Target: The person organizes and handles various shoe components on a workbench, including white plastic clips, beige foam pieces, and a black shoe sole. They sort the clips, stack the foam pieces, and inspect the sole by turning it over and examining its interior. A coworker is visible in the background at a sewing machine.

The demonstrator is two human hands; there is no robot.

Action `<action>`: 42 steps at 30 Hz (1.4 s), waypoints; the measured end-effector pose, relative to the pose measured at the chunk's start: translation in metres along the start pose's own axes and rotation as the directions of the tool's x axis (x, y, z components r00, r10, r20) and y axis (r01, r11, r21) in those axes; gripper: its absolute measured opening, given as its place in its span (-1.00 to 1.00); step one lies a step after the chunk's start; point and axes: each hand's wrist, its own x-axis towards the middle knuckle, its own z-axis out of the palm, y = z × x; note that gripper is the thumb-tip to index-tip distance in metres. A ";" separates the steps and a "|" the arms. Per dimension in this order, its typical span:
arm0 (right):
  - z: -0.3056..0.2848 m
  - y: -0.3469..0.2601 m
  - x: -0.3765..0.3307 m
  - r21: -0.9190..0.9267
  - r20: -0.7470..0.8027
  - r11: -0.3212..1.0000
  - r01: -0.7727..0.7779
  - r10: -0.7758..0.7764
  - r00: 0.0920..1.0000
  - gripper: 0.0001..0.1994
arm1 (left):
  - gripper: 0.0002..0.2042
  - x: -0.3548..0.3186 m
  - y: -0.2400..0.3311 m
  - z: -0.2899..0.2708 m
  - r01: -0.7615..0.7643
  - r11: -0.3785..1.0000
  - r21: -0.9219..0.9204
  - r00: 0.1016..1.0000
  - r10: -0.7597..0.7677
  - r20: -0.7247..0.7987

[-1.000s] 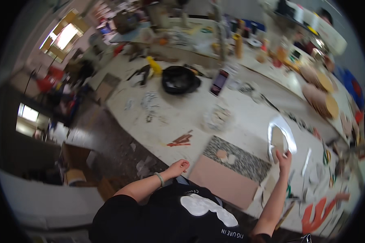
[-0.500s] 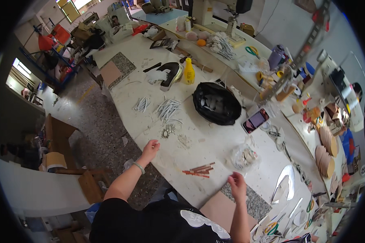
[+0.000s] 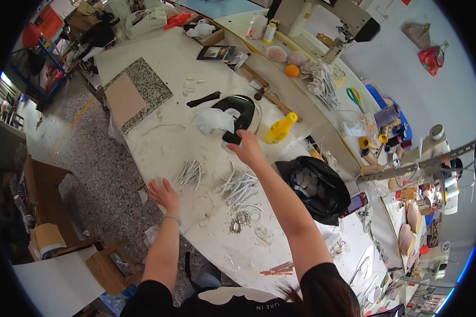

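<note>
My right hand point(image 3: 247, 150) is stretched out over the worktable, thumb and fingers apart, at the near end of a black curved object point(image 3: 243, 110). Whether the fingertips touch it I cannot tell. Crumpled whitish clear plastic point(image 3: 215, 121) lies against that object's left side. Over the table's left edge my left hand point(image 3: 164, 197) has its fingers spread and holds nothing. Close to it is a small pile of short white cord pieces point(image 3: 189, 173). A larger pile of white cord pieces point(image 3: 240, 185) lies to the right, partly beside my right forearm.
A yellow bottle point(image 3: 282, 128) stands right of the black object. A black bag-lined container point(image 3: 314, 187) with pale pieces lies beyond my right forearm. Small metal rings point(image 3: 239, 222) and reddish-brown strips point(image 3: 277, 269) are nearer me. A speckled board point(image 3: 149, 84) lies far left.
My right hand has swung from the near right of the table forward to the black object. My left hand has shifted left, and the view has turned toward the far left.
</note>
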 end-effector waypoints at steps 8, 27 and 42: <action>0.072 0.002 0.135 -0.455 0.153 0.888 -0.072 0.158 0.975 -0.12 | -0.51 0.000 0.036 -0.017 0.023 0.999 0.041 0.989 -0.029 0.144; 0.004 -0.055 0.068 0.900 0.318 0.203 -0.387 0.304 0.898 -0.60 | -0.48 0.003 0.040 -0.016 -0.007 0.985 0.170 0.986 -0.021 0.163; -0.228 -0.021 -0.391 0.966 -0.216 0.252 -0.064 0.914 0.343 -0.60 | -0.38 -0.001 0.029 -0.012 -0.008 0.983 0.182 0.971 -0.036 0.237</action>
